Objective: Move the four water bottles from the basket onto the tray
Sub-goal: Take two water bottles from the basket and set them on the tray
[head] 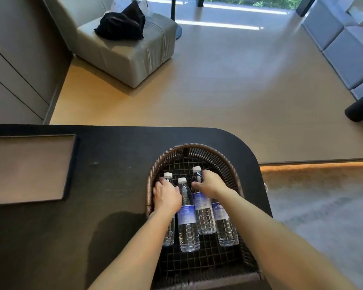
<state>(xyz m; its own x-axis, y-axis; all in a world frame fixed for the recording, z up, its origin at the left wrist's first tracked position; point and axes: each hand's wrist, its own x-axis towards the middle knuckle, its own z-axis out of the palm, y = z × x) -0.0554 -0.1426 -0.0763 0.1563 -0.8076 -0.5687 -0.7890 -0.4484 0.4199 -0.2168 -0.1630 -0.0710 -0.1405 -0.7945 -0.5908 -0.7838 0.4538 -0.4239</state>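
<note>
Single head-worn view, close above the basket (194,149), angled forward and down across the table (113,164).

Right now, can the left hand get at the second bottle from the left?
Probably yes. The left hand lies on the leftmost bottle, right beside the second bottle, whose top is uncovered in the basket.

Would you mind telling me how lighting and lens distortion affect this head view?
Head view: bright window light washes out the pale floor; wide-angle lens curves the dark tabletop edge; a soft arm shadow lies left of the woven brown basket; clear water bottles stay sharp.
</note>
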